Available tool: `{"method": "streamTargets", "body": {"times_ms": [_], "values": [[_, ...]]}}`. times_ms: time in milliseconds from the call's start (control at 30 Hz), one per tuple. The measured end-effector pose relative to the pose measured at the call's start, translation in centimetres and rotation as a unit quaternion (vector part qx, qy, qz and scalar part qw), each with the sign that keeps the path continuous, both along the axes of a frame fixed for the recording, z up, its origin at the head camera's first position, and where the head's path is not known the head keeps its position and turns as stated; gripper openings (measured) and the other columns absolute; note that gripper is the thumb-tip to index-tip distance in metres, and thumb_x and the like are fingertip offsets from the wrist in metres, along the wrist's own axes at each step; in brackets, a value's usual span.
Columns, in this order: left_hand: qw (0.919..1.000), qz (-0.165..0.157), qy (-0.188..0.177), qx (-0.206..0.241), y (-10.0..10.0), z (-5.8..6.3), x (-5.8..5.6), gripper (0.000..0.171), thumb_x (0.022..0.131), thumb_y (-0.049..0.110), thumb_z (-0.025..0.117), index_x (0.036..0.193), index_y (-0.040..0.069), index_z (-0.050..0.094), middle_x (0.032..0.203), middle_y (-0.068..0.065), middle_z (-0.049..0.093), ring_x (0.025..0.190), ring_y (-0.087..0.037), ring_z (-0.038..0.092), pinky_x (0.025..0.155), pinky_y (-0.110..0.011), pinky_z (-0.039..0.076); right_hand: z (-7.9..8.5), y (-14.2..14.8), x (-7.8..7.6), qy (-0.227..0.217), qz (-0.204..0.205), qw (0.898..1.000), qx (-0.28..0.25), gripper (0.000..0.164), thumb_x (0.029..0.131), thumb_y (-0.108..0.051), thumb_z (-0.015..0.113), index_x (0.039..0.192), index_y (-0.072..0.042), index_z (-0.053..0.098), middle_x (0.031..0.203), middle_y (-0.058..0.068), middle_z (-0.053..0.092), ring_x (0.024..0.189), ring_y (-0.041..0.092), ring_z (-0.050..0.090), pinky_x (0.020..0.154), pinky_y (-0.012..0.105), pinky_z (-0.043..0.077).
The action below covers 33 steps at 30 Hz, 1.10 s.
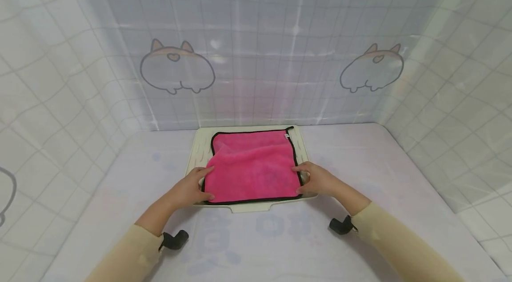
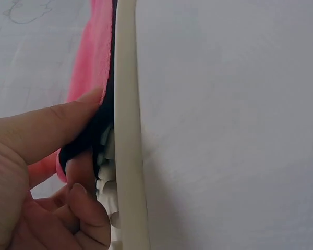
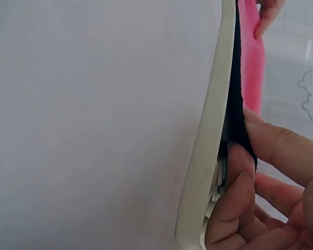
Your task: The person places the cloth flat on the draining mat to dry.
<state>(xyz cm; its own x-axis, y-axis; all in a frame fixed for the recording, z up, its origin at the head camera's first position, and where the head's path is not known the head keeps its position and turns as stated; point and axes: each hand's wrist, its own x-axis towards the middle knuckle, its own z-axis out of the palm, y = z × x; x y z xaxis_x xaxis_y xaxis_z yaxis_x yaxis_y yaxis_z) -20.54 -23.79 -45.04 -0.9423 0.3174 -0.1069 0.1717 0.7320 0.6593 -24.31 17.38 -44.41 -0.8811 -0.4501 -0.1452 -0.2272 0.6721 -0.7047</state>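
A pink cloth (image 1: 256, 173) with a black edging lies spread over a cream ribbed tray (image 1: 200, 142), a soft fold running across its middle. My left hand (image 1: 191, 189) pinches the cloth's near left corner between thumb and fingers. At the near right corner, my right hand (image 1: 318, 180) pinches the edge the same way. In the left wrist view, the black edging (image 2: 107, 99) bends up over the fingers beside the tray's rim (image 2: 128, 135). From the right wrist, the held edge (image 3: 237, 109) shows slightly lifted along the rim (image 3: 203, 140).
The tray stands on a pale patterned table cover (image 1: 256, 246), near the back wall (image 1: 260, 95). Grid-patterned sheets with cartoon animal drawings (image 1: 177, 69) enclose the back and both sides. Black wrist-worn pieces (image 1: 176, 240) sit at both cream sleeves (image 1: 132, 251).
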Motion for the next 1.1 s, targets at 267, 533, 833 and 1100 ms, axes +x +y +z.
{"method": "streamTargets", "body": {"times_ms": [267,533,833,1100], "values": [[0.9981,-0.027,0.05,-0.022,0.2,0.0,0.3,0.084,0.08,0.016,0.086,0.15,0.002,0.042,0.14,-0.026,0.044,0.092,-0.024,0.059,0.085,-0.042,0.05,-0.3,-0.2,0.1,0.039,0.017,0.998,0.037,0.069,0.073,-0.011,0.09,0.136,-0.002,0.061,0.136,0.017,0.053,0.073,0.015,0.055,0.068,0.028,0.049],[0.9983,-0.019,0.05,-0.025,0.4,0.0,0.3,0.087,0.08,0.015,0.086,0.153,0.003,0.039,0.142,-0.028,0.044,0.124,-0.041,0.051,0.1,-0.053,0.047,-0.3,-0.4,0.0,0.068,0.034,0.995,0.069,0.07,0.073,-0.013,0.091,0.136,-0.002,0.061,0.135,0.018,0.055,0.091,0.02,0.062,0.079,0.032,0.053],[0.9912,0.012,-0.026,0.129,-0.5,0.0,-1.2,0.052,0.103,0.026,0.058,0.149,0.006,0.045,0.121,-0.019,0.058,0.093,-0.022,0.059,0.073,-0.032,0.051,0.7,-0.2,-1.5,-0.003,0.002,1.0,-0.006,0.045,0.093,-0.021,0.074,0.134,-0.008,0.062,0.117,0.01,0.061,0.068,0.016,0.056,0.064,0.03,0.049],[0.9461,0.099,-0.104,0.29,-1.2,-0.4,-3.0,0.043,0.106,0.021,0.053,0.144,0.003,0.052,0.105,0.002,0.057,0.086,-0.008,0.053,0.074,-0.02,0.048,-0.2,-0.9,-4.1,-0.046,-0.06,0.994,-0.082,0.033,0.098,-0.014,0.064,0.13,-0.007,0.064,0.12,0.014,0.062,0.083,0.019,0.063,0.072,0.03,0.054]]}}
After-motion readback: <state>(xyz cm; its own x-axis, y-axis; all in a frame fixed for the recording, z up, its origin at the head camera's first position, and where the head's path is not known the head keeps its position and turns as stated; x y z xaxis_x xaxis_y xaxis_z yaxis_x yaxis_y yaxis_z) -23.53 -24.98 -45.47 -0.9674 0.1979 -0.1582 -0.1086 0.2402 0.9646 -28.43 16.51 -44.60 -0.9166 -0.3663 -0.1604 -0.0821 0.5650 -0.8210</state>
